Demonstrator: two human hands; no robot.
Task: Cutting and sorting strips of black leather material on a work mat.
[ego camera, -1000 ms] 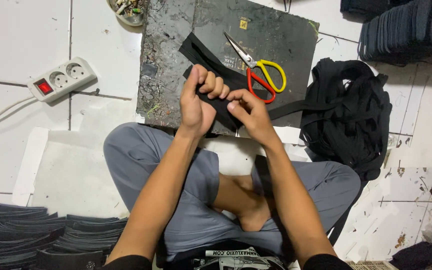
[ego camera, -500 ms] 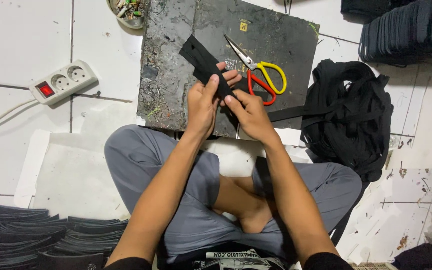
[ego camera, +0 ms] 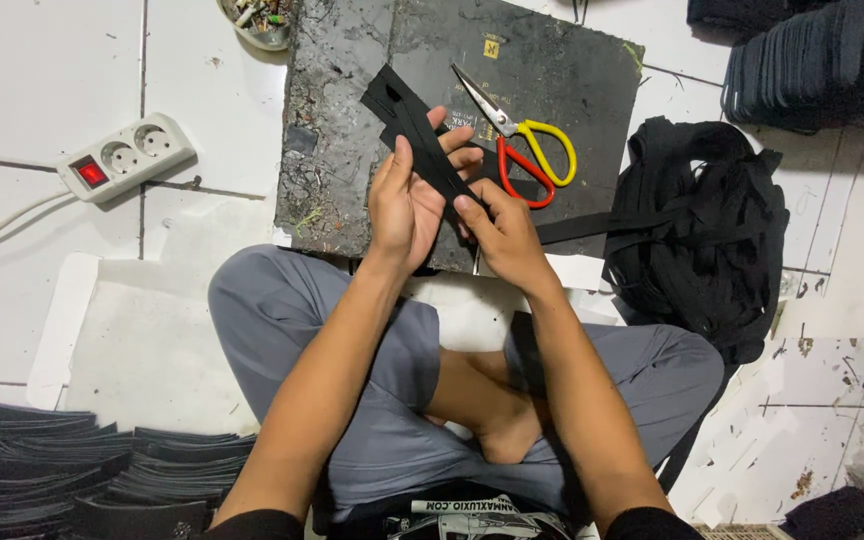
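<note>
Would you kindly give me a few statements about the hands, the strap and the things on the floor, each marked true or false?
1. Both hands hold the black strap piece. True: the left hand and the right hand grip it together above the dark mat.
2. The scissors are in the right hand. False: they lie on the mat, untouched.
3. The scissors have one yellow and one red handle. True.
4. The power strip lies to the person's right. False: it is on the white tiles to the left.
5. A heap of black webbing sits on the right. True.
</note>
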